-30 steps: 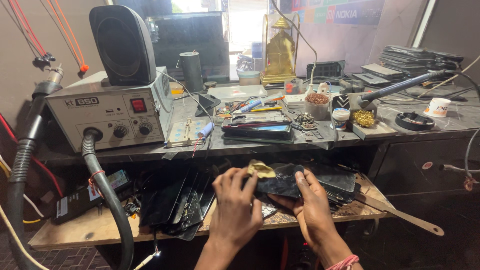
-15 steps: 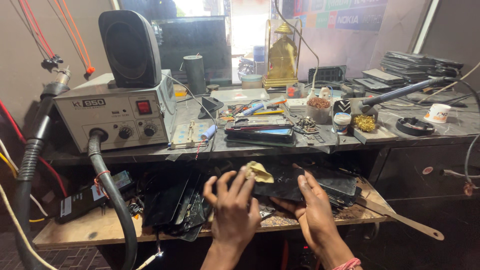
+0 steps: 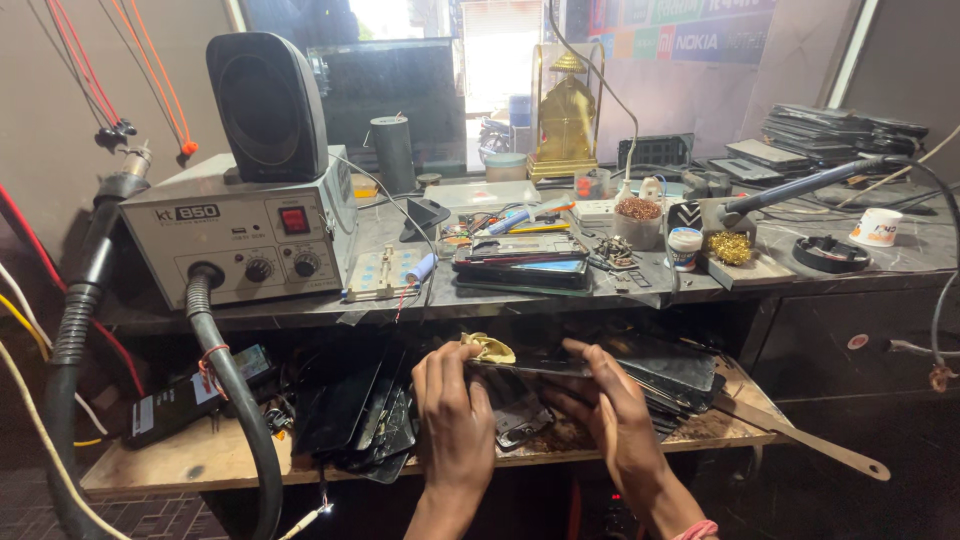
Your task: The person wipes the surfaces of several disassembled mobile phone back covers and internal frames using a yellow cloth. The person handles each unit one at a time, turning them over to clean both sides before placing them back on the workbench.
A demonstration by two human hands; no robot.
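Both hands hold a dark phone panel over the lower shelf.

The left hand (image 3: 455, 410) rises from below, back to the camera, fingers curled over the panel's (image 3: 525, 367) near end, beside a yellow cloth (image 3: 490, 347); the right hand (image 3: 610, 410) angles in from the right, fingers spread along the far edge, gripping it; the panel lies level above the shelf (image 3: 180, 460), among loose dark screens (image 3: 350, 415).

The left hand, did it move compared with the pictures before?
No clear move: the left hand stays at the wooden shelf's front edge, gripping the dark phone.
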